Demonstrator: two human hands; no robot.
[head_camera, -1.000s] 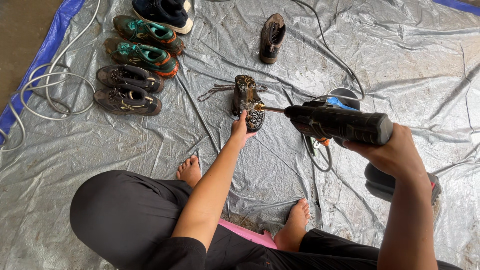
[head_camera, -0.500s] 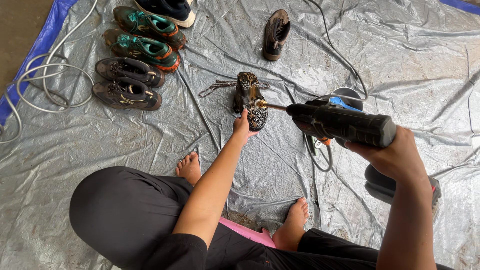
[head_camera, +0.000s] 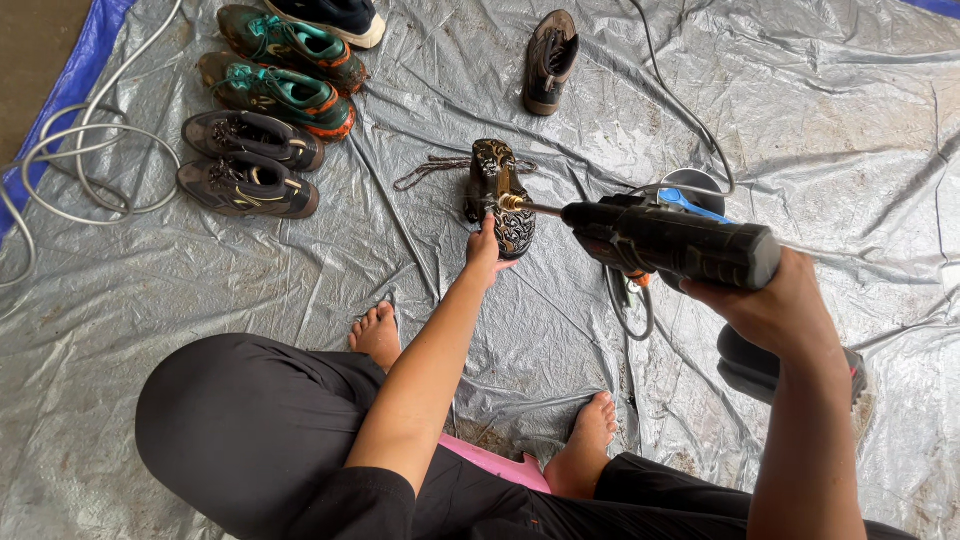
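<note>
Grey tarp (head_camera: 250, 290): left hand (head_camera: 484, 250) steadies muddy boot (head_camera: 497, 192), right hand (head_camera: 775, 310) grips spray gun (head_camera: 665, 240); four shoes (head_camera: 262, 120) beyond the boot look unwashed.

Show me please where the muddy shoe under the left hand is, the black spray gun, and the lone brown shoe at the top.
muddy shoe (head_camera: 512, 232), head view, on its patterned sole.
black spray gun (head_camera: 680, 243), head view, on the middle of its body.
lone brown shoe (head_camera: 548, 62), head view, on its laced upper.

Soft, even daylight, faint shadows, mild sheen on the tarp (head_camera: 800, 120), sharp focus
</note>
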